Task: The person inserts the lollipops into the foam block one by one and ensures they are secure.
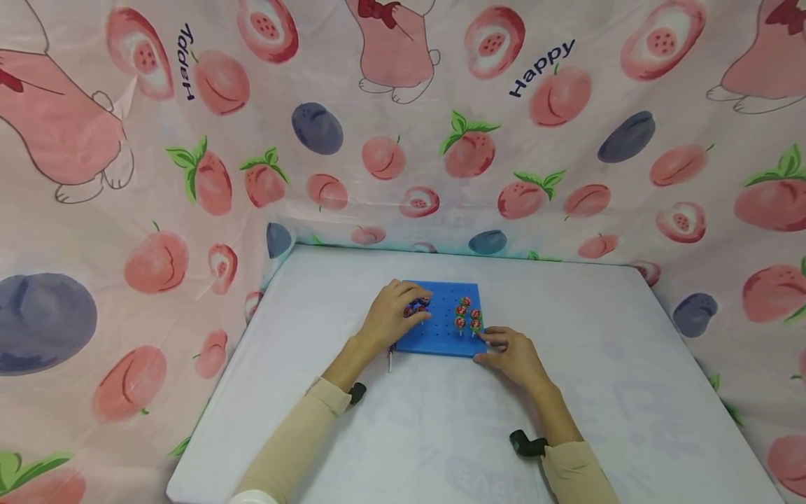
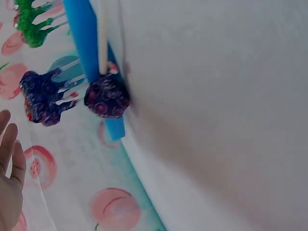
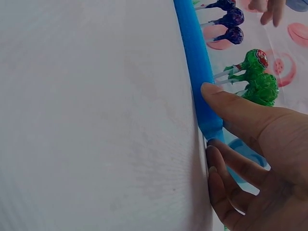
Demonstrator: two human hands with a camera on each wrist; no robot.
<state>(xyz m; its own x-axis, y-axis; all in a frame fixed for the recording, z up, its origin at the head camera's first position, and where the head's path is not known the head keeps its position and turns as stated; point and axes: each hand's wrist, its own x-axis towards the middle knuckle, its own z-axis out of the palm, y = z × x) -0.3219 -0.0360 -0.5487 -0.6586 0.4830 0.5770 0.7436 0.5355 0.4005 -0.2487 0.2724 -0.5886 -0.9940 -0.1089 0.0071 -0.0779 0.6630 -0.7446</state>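
Note:
A blue board (image 1: 443, 343) with rows of small holes lies on the white table. Purple-wrapped lollipops (image 2: 44, 98) stand in its left part on white sticks. My left hand (image 1: 393, 315) is over them in the head view; in the left wrist view its fingers (image 2: 18, 163) are extended and apart from the candy heads. Several green-and-red lollipops (image 1: 468, 316) stand upright on the right part. My right hand (image 1: 513, 355) holds the board's near right corner, its thumb (image 3: 226, 96) on the front edge and fingers around the side. Another purple lollipop (image 2: 107, 98) lies beside the board's left front corner.
The white tabletop (image 1: 598, 364) extends around the board. A fruit-patterned cloth (image 1: 403, 140) hangs behind and on both sides of the table. Dark wrist-worn devices (image 1: 527, 444) sit at both sleeves' cuffs.

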